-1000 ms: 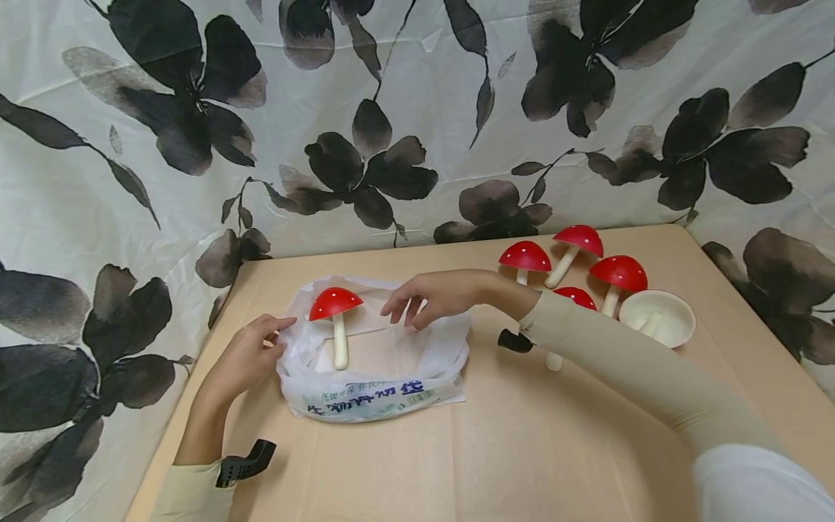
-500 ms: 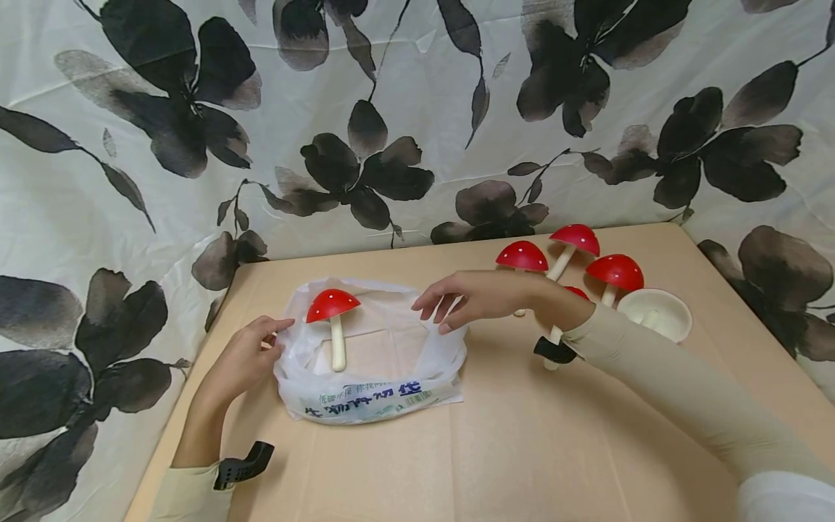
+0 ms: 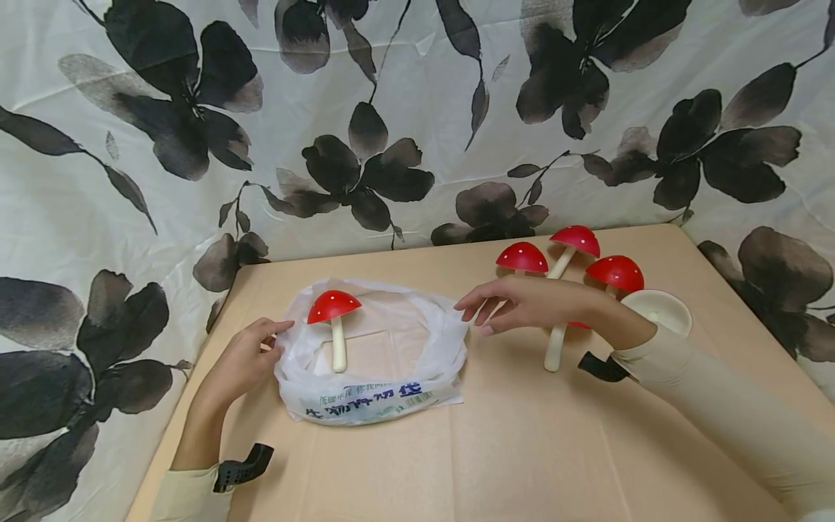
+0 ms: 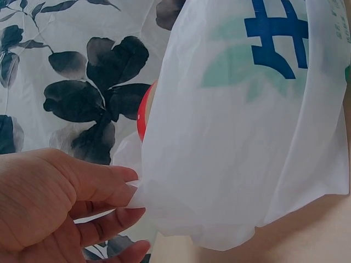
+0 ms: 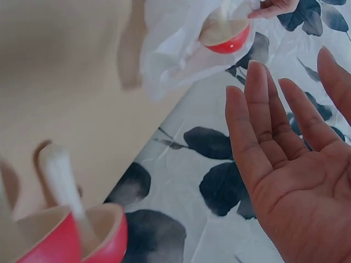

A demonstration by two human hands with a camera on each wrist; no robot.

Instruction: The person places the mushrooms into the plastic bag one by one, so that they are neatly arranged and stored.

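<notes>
A white plastic bag [image 3: 372, 402] with blue and green print lies with its mouth spread wide, and a red-capped mushroom [image 3: 334, 308] with a pale stem lies within it. At the bag's left rim, my left hand [image 3: 244, 362] pinches the plastic; in the left wrist view, thumb and finger of that hand [image 4: 71, 203] hold a fold of the bag [image 4: 219, 153]. My right hand [image 3: 522, 303], fingers relaxed and holding nothing, hovers between the bag and the other mushrooms. The right wrist view shows this hand [image 5: 290, 153] with its palm bare.
Several more red-capped mushrooms [image 3: 616, 272] stand or lie at the table's back right, partly behind my right hand and forearm. One there shows its cream underside [image 3: 668, 308]. Behind the tan table [image 3: 509, 449] hangs a white cloth [image 3: 470, 174] with dark flowers.
My right hand has moved right, from above the bag to beside its right edge, towards the group of mushrooms. The left hand keeps its hold on the rim, and the mushroom in the bag stays put.
</notes>
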